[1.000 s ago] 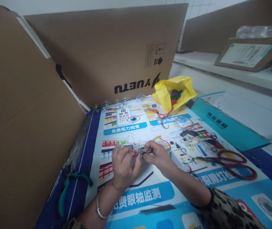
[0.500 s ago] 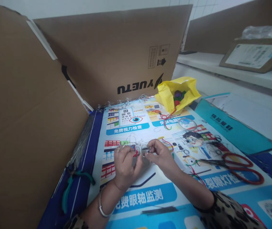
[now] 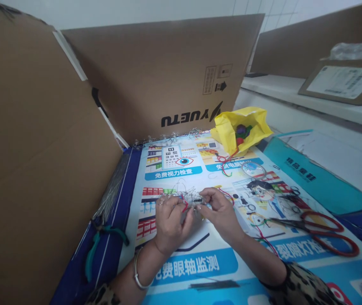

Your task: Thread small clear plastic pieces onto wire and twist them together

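Observation:
A tangle of thin silvery wire (image 3: 192, 196) with a bit of red thread lies between my two hands, above the printed sheet (image 3: 181, 237). My left hand (image 3: 172, 218) has its fingers curled round the left side of the wire piece. On the right side, my right hand (image 3: 217, 207) pinches the wire between thumb and fingertips. The hands are close together but apart. Fine details of the wire at the fingertips are too small to tell.
Red-handled scissors (image 3: 327, 233) lie to the right, teal pliers (image 3: 93, 250) to the left. A yellow bag (image 3: 228, 135) with coloured thread stands behind. Dark thin rods (image 3: 214, 284) lie in front. Cardboard panels (image 3: 155, 76) rise behind and at left; a teal box (image 3: 314, 178) sits at right.
The view has shifted slightly, so everything appears a little further right and lower. Both hands keep hold of the wire, with the right fingers slightly changed in position.

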The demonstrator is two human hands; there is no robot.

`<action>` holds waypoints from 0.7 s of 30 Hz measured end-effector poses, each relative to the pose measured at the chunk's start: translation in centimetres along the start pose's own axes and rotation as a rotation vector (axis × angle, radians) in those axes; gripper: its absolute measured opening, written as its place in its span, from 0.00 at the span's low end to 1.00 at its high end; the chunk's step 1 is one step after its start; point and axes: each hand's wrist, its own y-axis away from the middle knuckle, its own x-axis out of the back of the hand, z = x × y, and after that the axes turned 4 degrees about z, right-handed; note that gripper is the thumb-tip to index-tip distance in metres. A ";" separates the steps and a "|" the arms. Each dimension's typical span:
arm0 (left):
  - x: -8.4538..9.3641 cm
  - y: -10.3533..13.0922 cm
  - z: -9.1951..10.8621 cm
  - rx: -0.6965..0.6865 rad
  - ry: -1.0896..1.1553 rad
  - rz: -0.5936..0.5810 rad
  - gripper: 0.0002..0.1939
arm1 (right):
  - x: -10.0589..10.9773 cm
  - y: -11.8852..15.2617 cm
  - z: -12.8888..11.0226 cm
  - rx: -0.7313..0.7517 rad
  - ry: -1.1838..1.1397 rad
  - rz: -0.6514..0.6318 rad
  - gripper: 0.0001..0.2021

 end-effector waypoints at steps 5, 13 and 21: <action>0.0 0.0 0.0 0.005 0.009 0.009 0.06 | 0.2 -0.1 0.4 0.112 0.016 0.000 0.10; 0.2 -0.1 0.0 0.025 0.049 -0.057 0.01 | 0.4 -0.2 0.4 0.087 0.001 -0.021 0.09; 0.3 -0.4 0.0 0.004 0.094 -0.078 0.02 | 0.3 -0.1 0.2 0.007 -0.041 -0.010 0.06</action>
